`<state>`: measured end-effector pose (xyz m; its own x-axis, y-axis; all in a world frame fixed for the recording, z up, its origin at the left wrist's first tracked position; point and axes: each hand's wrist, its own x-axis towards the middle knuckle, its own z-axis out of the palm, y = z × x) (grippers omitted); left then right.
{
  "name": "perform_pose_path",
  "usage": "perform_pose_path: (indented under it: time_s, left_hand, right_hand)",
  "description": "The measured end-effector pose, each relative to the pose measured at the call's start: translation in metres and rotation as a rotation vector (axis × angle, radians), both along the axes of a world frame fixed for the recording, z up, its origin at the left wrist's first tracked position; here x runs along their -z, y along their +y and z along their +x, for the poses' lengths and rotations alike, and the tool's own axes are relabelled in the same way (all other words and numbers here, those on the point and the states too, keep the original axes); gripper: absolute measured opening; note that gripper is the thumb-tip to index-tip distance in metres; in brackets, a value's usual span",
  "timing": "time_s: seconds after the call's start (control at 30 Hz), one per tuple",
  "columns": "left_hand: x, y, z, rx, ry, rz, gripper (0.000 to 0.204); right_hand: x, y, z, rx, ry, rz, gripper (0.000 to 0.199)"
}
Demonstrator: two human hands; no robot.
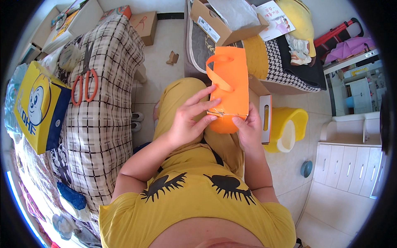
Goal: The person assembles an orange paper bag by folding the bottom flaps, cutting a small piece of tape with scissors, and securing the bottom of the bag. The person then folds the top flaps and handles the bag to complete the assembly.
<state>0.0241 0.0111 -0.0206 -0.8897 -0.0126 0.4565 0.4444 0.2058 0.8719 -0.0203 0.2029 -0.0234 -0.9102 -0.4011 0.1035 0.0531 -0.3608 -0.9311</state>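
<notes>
An orange gift box [235,84] with an orange ribbon handle [219,78] on its upper face is held over my lap. My left hand [191,118] holds its left side, the fingertips on the upper face and the thumb at the near edge. At the near right corner, my right hand [249,129] grips the box with the thumb in front; its other fingers are mostly hidden. The near end of the box has a folded edge, with a rounded orange part below it.
On the plaid-covered table at left are orange-handled scissors [85,80] and a yellow-and-blue box [39,107]. An opened cardboard box [225,20] rests on the bed ahead. To my right stand a white-and-orange carton [265,118] and a yellow plastic stool-like object [295,120].
</notes>
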Motion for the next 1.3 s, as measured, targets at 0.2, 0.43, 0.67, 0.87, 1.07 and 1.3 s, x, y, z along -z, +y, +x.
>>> perform_pose_path:
  time_s: [0.2, 0.43, 0.67, 0.87, 1.07, 1.3]
  left_hand:
    - [0.004, 0.007, -0.005, 0.043, -0.039, 0.121, 0.036]
    - [0.001, 0.013, -0.006, -0.019, -0.006, 0.128, 0.033]
    - [0.0, 0.016, -0.006, -0.042, -0.058, 0.205, 0.031]
    - [0.001, 0.021, -0.006, -0.066, -0.058, 0.203, 0.031]
    - [-0.001, 0.025, -0.006, -0.107, -0.037, 0.174, 0.029]
    - [-0.003, 0.023, -0.007, -0.105, -0.029, 0.094, 0.031]
  right_hand:
    - [0.007, 0.002, 0.003, 0.046, 0.005, -0.028, 0.022]
    - [0.008, 0.002, 0.002, 0.065, 0.035, -0.002, 0.021]
    - [0.008, 0.0, 0.006, 0.074, 0.042, -0.02, 0.02]
    - [0.003, 0.0, 0.008, 0.06, 0.048, 0.003, 0.019]
    - [0.01, 0.005, 0.008, 0.033, 0.084, -0.016, 0.023]
    - [-0.004, 0.008, 0.006, -0.071, -0.026, 0.003, 0.043]
